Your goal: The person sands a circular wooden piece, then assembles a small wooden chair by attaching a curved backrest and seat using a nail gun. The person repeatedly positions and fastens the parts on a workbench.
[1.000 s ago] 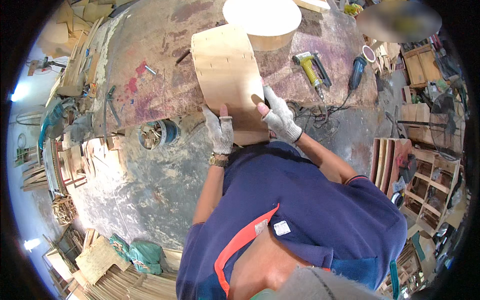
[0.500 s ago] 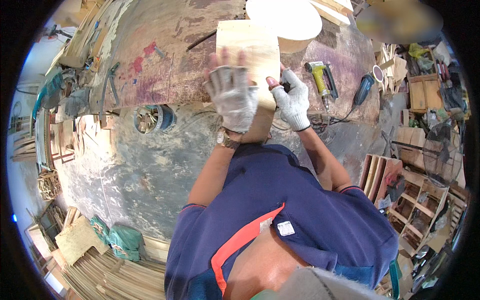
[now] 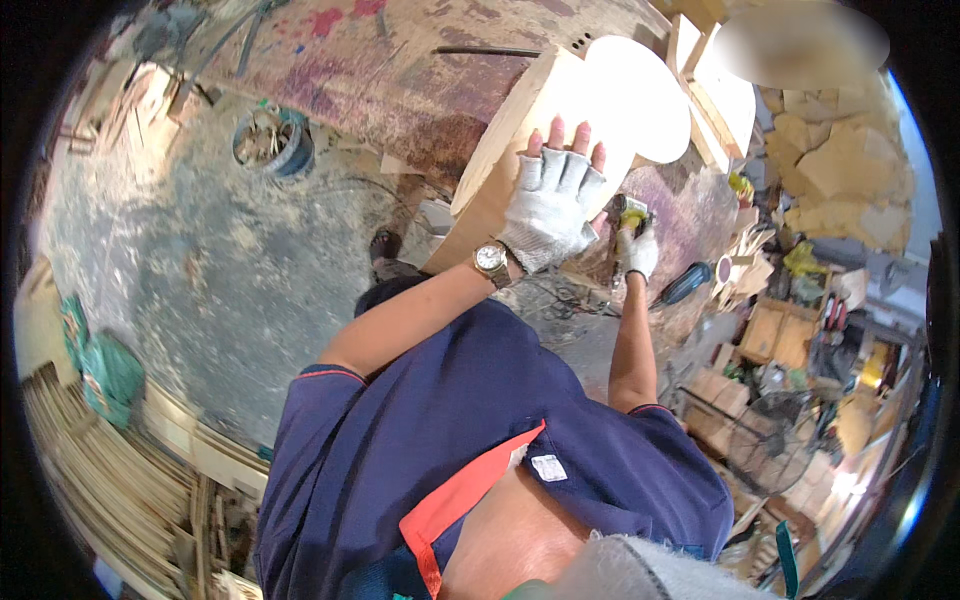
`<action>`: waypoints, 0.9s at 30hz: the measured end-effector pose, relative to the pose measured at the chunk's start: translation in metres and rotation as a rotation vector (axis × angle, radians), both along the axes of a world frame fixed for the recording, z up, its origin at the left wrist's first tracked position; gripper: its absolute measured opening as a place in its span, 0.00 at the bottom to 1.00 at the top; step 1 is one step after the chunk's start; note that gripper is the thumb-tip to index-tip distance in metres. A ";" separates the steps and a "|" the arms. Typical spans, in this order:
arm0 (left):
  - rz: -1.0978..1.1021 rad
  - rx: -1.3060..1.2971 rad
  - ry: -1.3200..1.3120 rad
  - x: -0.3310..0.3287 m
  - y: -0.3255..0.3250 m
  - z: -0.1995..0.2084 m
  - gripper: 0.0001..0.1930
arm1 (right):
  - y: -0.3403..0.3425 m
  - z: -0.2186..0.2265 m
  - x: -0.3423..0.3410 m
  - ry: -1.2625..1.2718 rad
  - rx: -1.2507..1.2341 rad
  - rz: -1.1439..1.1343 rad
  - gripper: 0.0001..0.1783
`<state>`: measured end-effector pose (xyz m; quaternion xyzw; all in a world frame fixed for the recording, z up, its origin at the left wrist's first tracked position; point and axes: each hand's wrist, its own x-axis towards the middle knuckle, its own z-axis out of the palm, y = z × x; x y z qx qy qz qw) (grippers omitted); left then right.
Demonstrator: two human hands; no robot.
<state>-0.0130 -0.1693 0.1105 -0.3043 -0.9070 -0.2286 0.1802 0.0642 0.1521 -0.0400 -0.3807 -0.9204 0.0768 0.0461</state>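
My left hand (image 3: pixel 555 205), in a fingerless grey-white glove, presses flat with spread fingers on a pale wooden workpiece (image 3: pixel 522 112). That piece juts over the bench's near edge toward my body, and its side edge shows. To the right, my gloved right hand (image 3: pixel 639 252) is closed around a yellow-green air nail gun (image 3: pixel 633 215) lying at the bench. Much of the gun's body is hidden by the hand. A white rounded panel (image 3: pixel 655 105) lies just beyond the workpiece, its surface washed out by glare.
The worn workbench (image 3: pixel 400 90) carries a dark rod (image 3: pixel 487 50) and pale wood strips (image 3: pixel 703 110). A blue corded power tool (image 3: pixel 684 284) lies right of my right hand. A bucket of wood scraps (image 3: pixel 290 150) stands on the floor, with stacked strips (image 3: pixel 110 490) at lower left.
My right hand has left the workpiece's edge and taken hold of the nail gun. My left hand stays on the workpiece, further up it. The view has turned, so the bench appears tilted.
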 end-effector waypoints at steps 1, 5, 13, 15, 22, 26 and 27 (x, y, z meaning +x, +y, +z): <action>0.016 -0.005 0.019 0.002 0.002 0.000 0.49 | 0.010 -0.010 0.003 -0.130 -0.007 0.018 0.38; 0.025 0.127 0.062 0.002 0.005 -0.005 0.44 | 0.023 -0.043 0.006 -0.183 0.007 0.111 0.38; 0.026 0.258 -0.102 0.005 0.002 0.004 0.48 | 0.049 -0.065 -0.009 -0.135 -0.304 -0.079 0.54; 0.044 0.228 -0.158 0.006 0.000 0.007 0.48 | 0.051 -0.063 -0.009 -0.193 -0.238 -0.011 0.57; 0.065 0.189 -0.136 0.009 -0.002 0.011 0.44 | 0.046 -0.056 -0.009 -0.227 -0.235 -0.009 0.60; 0.079 0.152 -0.086 0.011 0.000 0.008 0.44 | 0.043 -0.023 -0.012 0.069 -0.478 -0.030 0.37; 0.081 0.150 -0.081 0.011 0.001 0.007 0.43 | 0.043 -0.002 -0.013 0.121 -0.566 -0.034 0.31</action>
